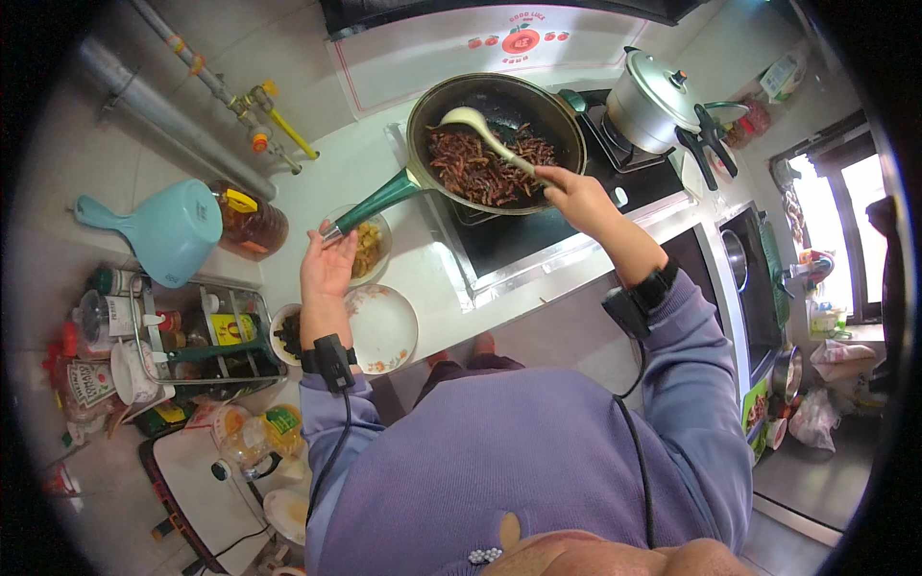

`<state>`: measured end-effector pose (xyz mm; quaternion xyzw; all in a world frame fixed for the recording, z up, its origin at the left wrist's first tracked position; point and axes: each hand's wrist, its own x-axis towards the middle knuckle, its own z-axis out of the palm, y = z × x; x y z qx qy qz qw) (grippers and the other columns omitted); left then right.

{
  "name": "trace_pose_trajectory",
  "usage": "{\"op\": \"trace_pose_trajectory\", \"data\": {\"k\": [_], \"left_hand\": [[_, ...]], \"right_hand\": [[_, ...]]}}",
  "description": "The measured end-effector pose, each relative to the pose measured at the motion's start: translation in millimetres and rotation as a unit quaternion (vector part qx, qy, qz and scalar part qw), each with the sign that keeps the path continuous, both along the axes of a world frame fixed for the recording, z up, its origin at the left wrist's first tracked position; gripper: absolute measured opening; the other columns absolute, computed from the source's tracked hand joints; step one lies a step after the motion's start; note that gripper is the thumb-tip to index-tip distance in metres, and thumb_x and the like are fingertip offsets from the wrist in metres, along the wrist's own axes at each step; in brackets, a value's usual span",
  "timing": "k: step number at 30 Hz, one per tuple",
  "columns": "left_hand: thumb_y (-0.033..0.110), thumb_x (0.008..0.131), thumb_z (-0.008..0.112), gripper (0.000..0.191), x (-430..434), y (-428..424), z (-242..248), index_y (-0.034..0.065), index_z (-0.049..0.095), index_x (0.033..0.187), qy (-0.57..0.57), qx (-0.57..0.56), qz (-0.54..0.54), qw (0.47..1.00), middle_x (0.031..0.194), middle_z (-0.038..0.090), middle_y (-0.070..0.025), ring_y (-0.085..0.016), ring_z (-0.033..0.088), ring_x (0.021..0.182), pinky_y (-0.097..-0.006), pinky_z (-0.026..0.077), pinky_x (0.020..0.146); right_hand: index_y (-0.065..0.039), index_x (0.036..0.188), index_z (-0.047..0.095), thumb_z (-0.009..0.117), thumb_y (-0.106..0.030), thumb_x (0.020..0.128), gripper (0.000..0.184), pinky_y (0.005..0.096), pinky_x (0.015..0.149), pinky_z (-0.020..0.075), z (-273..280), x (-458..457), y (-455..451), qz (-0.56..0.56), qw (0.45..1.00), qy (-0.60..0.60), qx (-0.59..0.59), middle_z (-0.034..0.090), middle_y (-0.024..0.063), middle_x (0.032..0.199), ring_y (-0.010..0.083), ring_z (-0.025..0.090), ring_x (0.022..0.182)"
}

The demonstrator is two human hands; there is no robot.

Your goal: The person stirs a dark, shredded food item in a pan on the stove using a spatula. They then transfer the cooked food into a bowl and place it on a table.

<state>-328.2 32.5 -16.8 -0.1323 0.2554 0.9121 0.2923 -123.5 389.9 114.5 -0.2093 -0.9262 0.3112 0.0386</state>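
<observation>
A deep dark wok (497, 83) sits over the gas stove, holding reddish-brown strips of food (479, 169). My right hand (576, 198) grips the handle of a pale ladle (467, 117), whose bowl rests against the food at the wok's left side. At the end of the wok's green handle (380, 198) is my left hand (330, 261), palm up, with the handle's metal tip against its fingers; how firmly it holds is hard to tell. Partly under that handle stands a bowl of yellowish chunks (369, 248). Beside my left wrist is a white plate with a floral rim (382, 327).
A silver pressure cooker (652, 101) occupies the right burner. Left of the counter are a blue plastic scoop (169, 230), a large oil jug (252, 223) and a wire rack of bottles (216, 284). A small bowl of dark food (288, 335) stands by my left forearm.
</observation>
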Motion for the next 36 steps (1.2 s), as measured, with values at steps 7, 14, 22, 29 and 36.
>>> {"op": "trace_pose_trajectory", "data": {"k": [7, 14, 22, 29, 36], "left_hand": [[0.033, 0.096, 0.047, 0.035, -1, 1, -1, 0.0024, 0.050, 0.113, -0.020, 0.007, 0.004, 1.000, 0.117, 0.051, -0.0202, -0.034, 0.052, 0.110, -0.0450, 0.048, 0.095], [0.034, 0.097, 0.047, 0.035, -2, 2, -1, 0.0025, 0.050, 0.112, -0.010, -0.010, 0.005, 1.000, 0.114, 0.053, -0.0195, -0.032, 0.053, 0.109, -0.0445, 0.050, 0.093], [0.033, 0.097, 0.046, 0.035, -1, 1, 0, 0.0018, 0.050, 0.112, -0.001, -0.023, 0.001, 1.000, 0.116, 0.052, -0.0201, -0.032, 0.053, 0.109, -0.0442, 0.050, 0.092], [0.032, 0.096, 0.047, 0.037, -4, -1, -6, -0.0010, 0.050, 0.113, -0.012, 0.010, -0.001, 1.000, 0.120, 0.051, -0.0205, -0.035, 0.051, 0.114, -0.0471, 0.048, 0.096], [0.032, 0.096, 0.048, 0.037, -5, -1, -8, -0.0001, 0.050, 0.113, -0.011, 0.032, -0.002, 0.999, 0.119, 0.053, -0.0205, -0.035, 0.052, 0.113, -0.0470, 0.047, 0.096]], "right_hand": [[-0.018, 0.110, 0.066, 0.064, -0.004, 0.076, 0.037, 0.0367, 0.071, 0.0463, 74, 84, 11, 0.102, 0.976, -0.001, 0.190, 0.060, 0.0103, 0.081, 0.0282, 0.058, 0.079], [-0.011, 0.109, 0.066, 0.062, -0.011, 0.079, 0.031, 0.0349, 0.074, 0.0489, 148, 111, 2, -0.031, 0.991, -0.101, 0.077, 0.067, 0.0117, 0.088, 0.0285, 0.062, 0.079], [-0.014, 0.112, 0.065, 0.055, -0.021, 0.086, 0.029, 0.0410, 0.076, 0.0489, 36, 41, 30, -0.013, 0.990, 0.026, 0.141, 0.066, 0.0169, 0.090, 0.0340, 0.063, 0.085], [-0.015, 0.117, 0.055, 0.047, -0.026, 0.091, 0.029, 0.0481, 0.072, 0.0485, 43, 27, 21, -0.026, 0.953, -0.106, 0.283, 0.064, 0.0174, 0.086, 0.0369, 0.062, 0.081], [-0.012, 0.112, 0.060, 0.050, -0.024, 0.091, 0.027, 0.0433, 0.070, 0.0483, 63, 75, -4, -0.002, 0.995, -0.054, 0.087, 0.064, 0.0193, 0.086, 0.0365, 0.062, 0.080]]}}
